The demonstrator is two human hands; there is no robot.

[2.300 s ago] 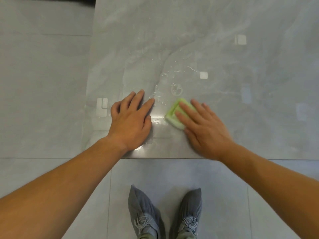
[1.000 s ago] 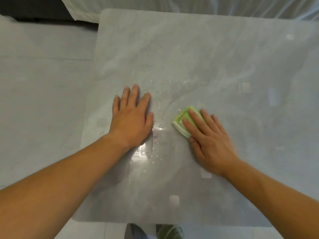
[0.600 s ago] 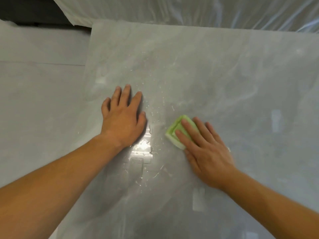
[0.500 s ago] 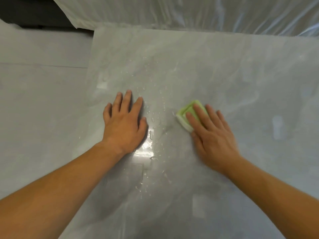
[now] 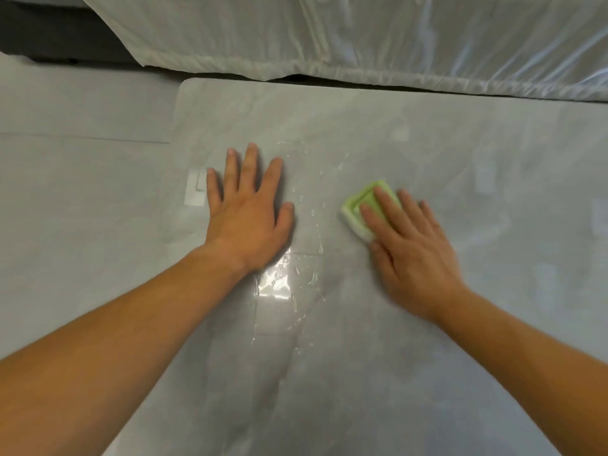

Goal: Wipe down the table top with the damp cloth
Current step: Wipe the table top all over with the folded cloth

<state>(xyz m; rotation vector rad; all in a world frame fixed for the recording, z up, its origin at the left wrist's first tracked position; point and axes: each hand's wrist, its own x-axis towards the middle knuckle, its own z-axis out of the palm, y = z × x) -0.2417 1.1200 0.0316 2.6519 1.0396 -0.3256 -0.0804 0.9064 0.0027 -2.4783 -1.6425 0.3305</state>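
Note:
A glossy grey marble table top (image 5: 411, 133) fills most of the head view. A small folded green cloth (image 5: 358, 205) lies flat on it, right of centre. My right hand (image 5: 408, 248) presses on the cloth with straight fingers, covering its near right half. My left hand (image 5: 246, 212) rests flat on the table with fingers spread, a hand's width left of the cloth. Water droplets and wet streaks (image 5: 306, 205) shine on the surface between the two hands and towards me.
White furniture wrapped in clear plastic (image 5: 362, 37) stands right behind the table's far edge. Grey tiled floor (image 5: 75, 179) lies beyond the table's left edge, and a dark strip (image 5: 49, 34) shows at the top left.
My right hand has slid the cloth away from me and to the right across the table. The left hand stayed flat in place. The view tilted up, showing the far edge.

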